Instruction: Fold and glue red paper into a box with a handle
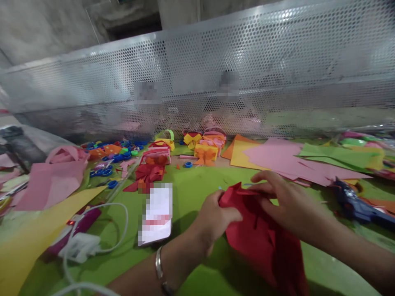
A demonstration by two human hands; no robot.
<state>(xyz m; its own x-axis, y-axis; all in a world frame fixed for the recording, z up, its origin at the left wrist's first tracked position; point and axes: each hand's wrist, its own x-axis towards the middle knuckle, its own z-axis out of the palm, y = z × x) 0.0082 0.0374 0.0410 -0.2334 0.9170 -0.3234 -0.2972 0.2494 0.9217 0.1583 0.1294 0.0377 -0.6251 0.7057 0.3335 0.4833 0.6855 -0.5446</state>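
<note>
A folded piece of red craft paper [253, 230] is held above the green table surface [188, 181], right of the middle. My left hand [216, 216] grips its left edge, thumb on the near face and fingers behind. At its upper right edge, my right hand [274, 195] has its fingers bent over the paper, with the fingertips partly hidden. Left of my hands lies a phone [159, 213] with a lit screen. Beyond it sits a red paper bow [149, 174] by small paper bags [205, 152] in yellow, orange and pink.
At the right lies a blue glue gun [358, 201]. Pink paper sheets [277, 158] spread at the back right. A white charger [82, 246] with a looping cable sits in a purple power strip [89, 218] at the left. A perforated metal panel [191, 78] stands behind.
</note>
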